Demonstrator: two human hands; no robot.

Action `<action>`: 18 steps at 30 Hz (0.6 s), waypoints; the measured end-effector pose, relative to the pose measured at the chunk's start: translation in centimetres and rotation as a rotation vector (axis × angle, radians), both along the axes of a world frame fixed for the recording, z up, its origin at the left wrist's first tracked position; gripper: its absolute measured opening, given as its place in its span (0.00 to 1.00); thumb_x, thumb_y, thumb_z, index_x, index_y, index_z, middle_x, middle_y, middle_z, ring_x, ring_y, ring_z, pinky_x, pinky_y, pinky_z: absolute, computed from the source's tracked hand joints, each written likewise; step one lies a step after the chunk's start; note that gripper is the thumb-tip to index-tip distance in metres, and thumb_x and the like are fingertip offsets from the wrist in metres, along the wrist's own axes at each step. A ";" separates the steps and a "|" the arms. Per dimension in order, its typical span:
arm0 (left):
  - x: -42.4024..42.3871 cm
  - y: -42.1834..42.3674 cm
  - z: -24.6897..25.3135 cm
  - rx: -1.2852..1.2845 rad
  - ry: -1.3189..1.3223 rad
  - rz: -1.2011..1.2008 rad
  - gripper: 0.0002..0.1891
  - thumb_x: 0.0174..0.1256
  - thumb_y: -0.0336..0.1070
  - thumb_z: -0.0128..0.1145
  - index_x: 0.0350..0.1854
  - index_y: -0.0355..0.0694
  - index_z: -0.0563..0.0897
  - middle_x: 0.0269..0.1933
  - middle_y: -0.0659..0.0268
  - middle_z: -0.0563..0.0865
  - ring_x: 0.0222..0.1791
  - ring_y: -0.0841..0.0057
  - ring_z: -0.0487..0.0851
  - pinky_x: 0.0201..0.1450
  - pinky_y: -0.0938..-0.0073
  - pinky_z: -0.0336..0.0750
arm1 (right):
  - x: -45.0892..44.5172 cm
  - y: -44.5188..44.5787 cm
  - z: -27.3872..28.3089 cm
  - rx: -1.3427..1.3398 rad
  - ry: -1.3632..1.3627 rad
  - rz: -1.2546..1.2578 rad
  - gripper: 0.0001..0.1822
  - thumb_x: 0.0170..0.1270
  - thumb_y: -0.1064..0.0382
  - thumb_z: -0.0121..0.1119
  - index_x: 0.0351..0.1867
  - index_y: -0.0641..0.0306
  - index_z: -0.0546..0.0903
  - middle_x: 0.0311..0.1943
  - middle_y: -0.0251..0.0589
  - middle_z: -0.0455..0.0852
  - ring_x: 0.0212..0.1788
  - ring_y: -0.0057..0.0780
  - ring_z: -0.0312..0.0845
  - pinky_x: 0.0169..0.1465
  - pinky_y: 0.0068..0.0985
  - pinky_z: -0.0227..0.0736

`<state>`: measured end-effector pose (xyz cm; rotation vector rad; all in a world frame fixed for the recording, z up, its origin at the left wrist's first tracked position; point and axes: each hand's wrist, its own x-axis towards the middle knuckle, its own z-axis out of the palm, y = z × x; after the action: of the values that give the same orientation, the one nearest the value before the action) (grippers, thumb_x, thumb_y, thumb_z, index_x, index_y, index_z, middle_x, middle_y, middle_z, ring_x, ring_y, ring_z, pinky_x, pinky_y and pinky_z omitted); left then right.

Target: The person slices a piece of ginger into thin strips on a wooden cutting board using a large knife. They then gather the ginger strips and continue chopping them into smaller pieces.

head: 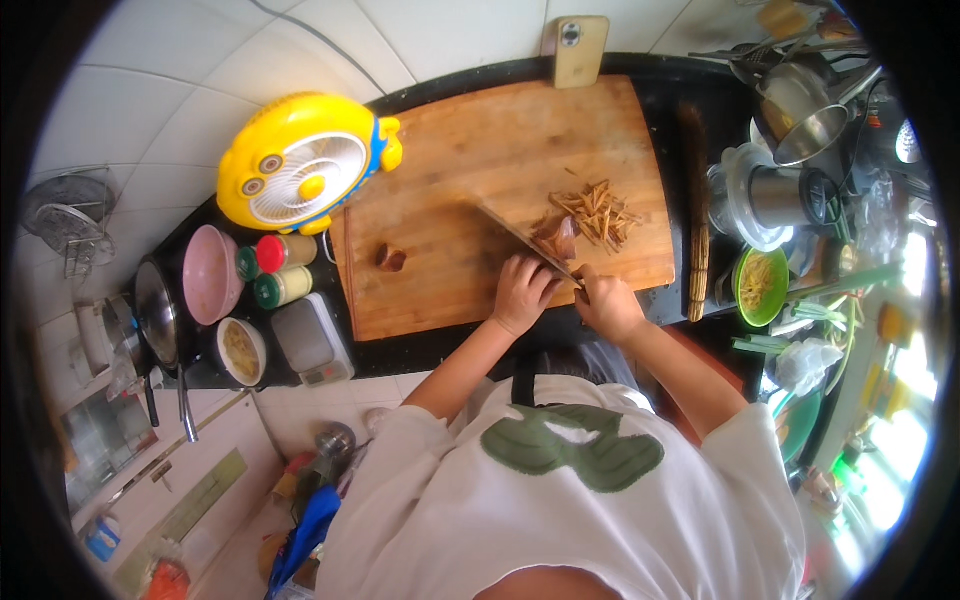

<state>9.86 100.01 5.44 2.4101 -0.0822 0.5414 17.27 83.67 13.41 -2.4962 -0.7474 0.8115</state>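
My right hand [611, 304] grips the handle of a kitchen knife [525, 241]. Its blade, seen nearly edge-on, slants toward the far left over a wooden cutting board [465, 165]. Close against the near-left side of the blade is my left hand [527, 292], fingers bent; whatever lies under them is hidden. Just right of the blade rests a brown, glossy food piece [559, 240], which looks like dried tofu. Beyond it lies a pile of thin brown strips [598, 214]. A smaller brown piece [391, 258] sits apart at the board's left.
A yellow fan [307, 169] stands at the board's left edge, near spice jars [285, 253], a pink bowl [212, 275] and a kitchen scale [311, 337]. A phone [581, 52] leans at the back. Rightward are a bamboo brush [698, 225] and a green bowl [761, 286].
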 end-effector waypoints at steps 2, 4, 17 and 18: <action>0.2 -0.4 0.0 0.063 0.048 0.047 0.13 0.54 0.34 0.66 0.41 0.42 0.81 0.48 0.61 0.79 0.49 0.58 0.75 0.52 0.55 0.72 | 0.1 -0.1 0.1 0.015 -0.028 -0.011 0.13 0.62 0.61 0.58 0.44 0.65 0.75 0.29 0.59 0.85 0.34 0.60 0.83 0.41 0.49 0.79; 0.4 -0.4 0.6 0.091 0.060 0.063 0.13 0.53 0.33 0.67 0.41 0.42 0.81 0.48 0.61 0.79 0.50 0.57 0.76 0.52 0.55 0.72 | 0.1 -0.5 -0.4 0.033 -0.036 -0.035 0.13 0.62 0.60 0.59 0.43 0.65 0.75 0.29 0.60 0.85 0.33 0.60 0.83 0.41 0.49 0.79; -4.6 10.6 2.3 0.176 0.288 0.303 0.21 0.53 0.26 0.66 0.51 0.40 0.75 0.53 0.53 0.77 0.55 0.53 0.75 0.58 0.58 0.72 | -2.7 -1.6 0.0 0.040 -0.097 -0.049 0.16 0.60 0.60 0.62 0.46 0.64 0.74 0.29 0.58 0.86 0.32 0.58 0.83 0.39 0.48 0.80; -5.3 11.4 3.3 0.214 0.314 0.315 0.22 0.53 0.27 0.66 0.52 0.40 0.75 0.55 0.54 0.77 0.55 0.53 0.75 0.57 0.58 0.72 | -3.1 -2.0 0.2 0.051 -0.101 -0.032 0.16 0.60 0.60 0.62 0.46 0.64 0.74 0.30 0.57 0.86 0.33 0.57 0.83 0.39 0.47 0.80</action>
<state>4.56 111.38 8.70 2.7063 0.3986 0.2956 14.21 81.68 13.64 -2.5115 -0.7502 0.6518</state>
